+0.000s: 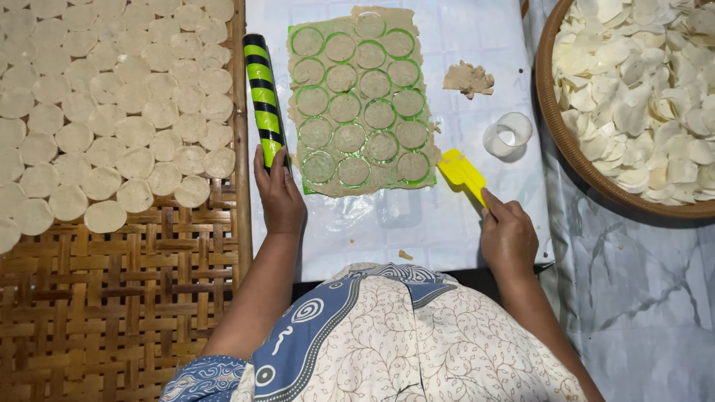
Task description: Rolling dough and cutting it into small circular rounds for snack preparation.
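My left hand (280, 195) rests on the near end of a green and black striped rolling pin (262, 93) lying along the left side of the white board (387, 223). My right hand (508, 237) grips the handle of a yellow scraper (460, 173), whose blade lies flat on the board. Between them a thin sheet of beige dough (357, 97) lies on green plastic, cut into several rows of circles. A clear round cutter (507, 135) lies on its side to the right, and a lump of dough scraps (468, 78) sits above it.
A woven bamboo tray (149, 298) on the left holds several rows of cut dough rounds (112, 112). A round basket (573, 149) of white dried chips stands at the upper right on a marbled cloth (640, 298). My patterned clothing fills the bottom centre.
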